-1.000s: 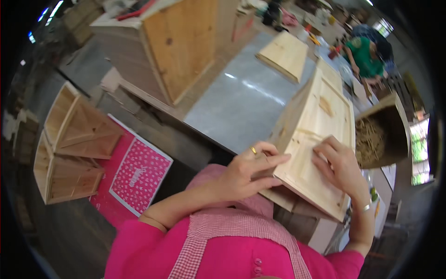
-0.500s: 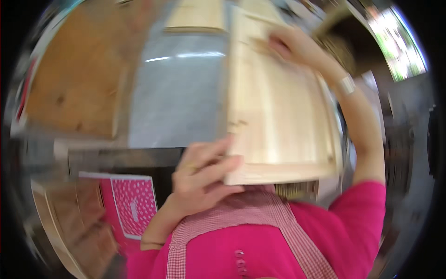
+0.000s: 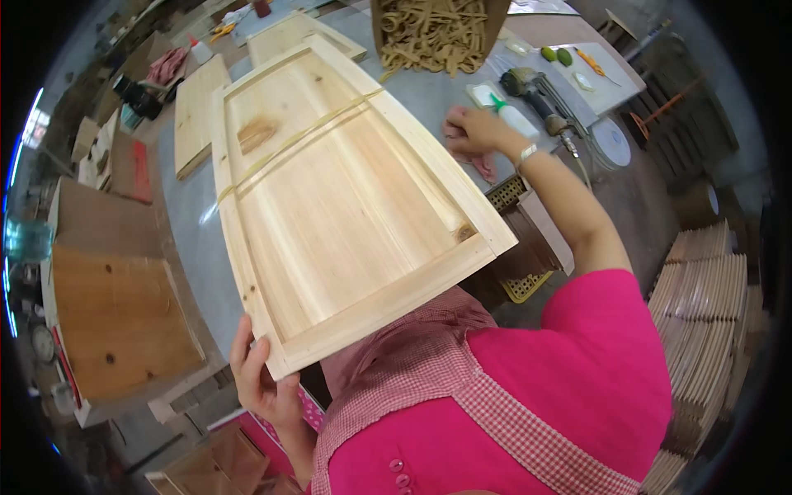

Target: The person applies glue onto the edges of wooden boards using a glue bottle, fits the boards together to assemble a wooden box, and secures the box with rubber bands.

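Note:
A pale wooden framed panel [image 3: 330,223] lies tilted across the grey worktable, its near end jutting out toward me. One tan rubber band [image 3: 307,134] stretches across its upper part. My left hand [image 3: 271,394] grips the panel's near left corner, thumb on the frame and fingers along the side. To the right of the panel, my right hand [image 3: 485,132] is closed on a pink cloth [image 3: 483,168], part of which hangs below the fingers. Right beside that hand lies a white glue bottle [image 3: 518,121] with a green tip.
A box of tan rubber bands [image 3: 433,37] stands at the far side. An air tool [image 3: 540,103] and tape roll [image 3: 610,144] lie at right. Other boards [image 3: 198,111] sit at left, near a brown wooden panel [image 3: 115,322]. Stacked wooden pieces [image 3: 693,322] stand at lower right.
My right hand has left the panel's surface and is now at the cloth on its right. The view has swung, and my left hand has gone from the panel's side to its near left corner.

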Demonstrator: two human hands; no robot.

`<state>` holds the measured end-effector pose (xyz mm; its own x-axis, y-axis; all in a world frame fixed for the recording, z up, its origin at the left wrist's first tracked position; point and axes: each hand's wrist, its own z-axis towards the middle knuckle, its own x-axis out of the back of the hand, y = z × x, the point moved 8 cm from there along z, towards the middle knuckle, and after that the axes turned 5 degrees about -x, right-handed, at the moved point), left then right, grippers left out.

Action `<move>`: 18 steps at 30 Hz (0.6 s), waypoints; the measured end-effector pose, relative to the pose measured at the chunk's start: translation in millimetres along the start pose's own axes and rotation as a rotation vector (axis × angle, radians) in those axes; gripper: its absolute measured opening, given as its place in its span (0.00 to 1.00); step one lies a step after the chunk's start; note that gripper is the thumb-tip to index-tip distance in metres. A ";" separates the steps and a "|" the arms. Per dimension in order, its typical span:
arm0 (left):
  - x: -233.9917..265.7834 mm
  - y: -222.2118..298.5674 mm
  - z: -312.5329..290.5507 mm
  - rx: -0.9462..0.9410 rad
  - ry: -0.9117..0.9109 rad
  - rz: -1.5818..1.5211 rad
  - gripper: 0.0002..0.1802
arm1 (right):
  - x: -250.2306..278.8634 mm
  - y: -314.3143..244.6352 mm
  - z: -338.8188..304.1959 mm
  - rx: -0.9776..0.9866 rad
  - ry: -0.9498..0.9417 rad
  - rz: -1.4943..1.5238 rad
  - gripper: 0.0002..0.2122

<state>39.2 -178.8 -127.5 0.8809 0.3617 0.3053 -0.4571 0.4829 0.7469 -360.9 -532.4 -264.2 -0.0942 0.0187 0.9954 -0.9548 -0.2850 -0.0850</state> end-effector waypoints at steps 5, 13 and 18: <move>3.8 -1.8 9.7 0.106 0.063 -0.275 0.35 | -7.4 22.2 -22.8 -0.037 -0.128 0.290 0.10; 13.8 54.9 131.4 0.022 0.108 -0.435 0.34 | 294.3 -227.8 -62.3 0.711 0.491 0.845 0.10; 15.4 25.6 179.6 0.207 0.164 -1.159 0.20 | 310.6 -393.9 -115.2 1.231 0.340 0.528 0.32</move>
<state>63.1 -304.0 2.4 0.7230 -0.1006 -0.6835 0.6437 0.4573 0.6136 -46.6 -303.9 73.3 -0.5968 -0.1754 0.7830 0.0608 -0.9829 -0.1738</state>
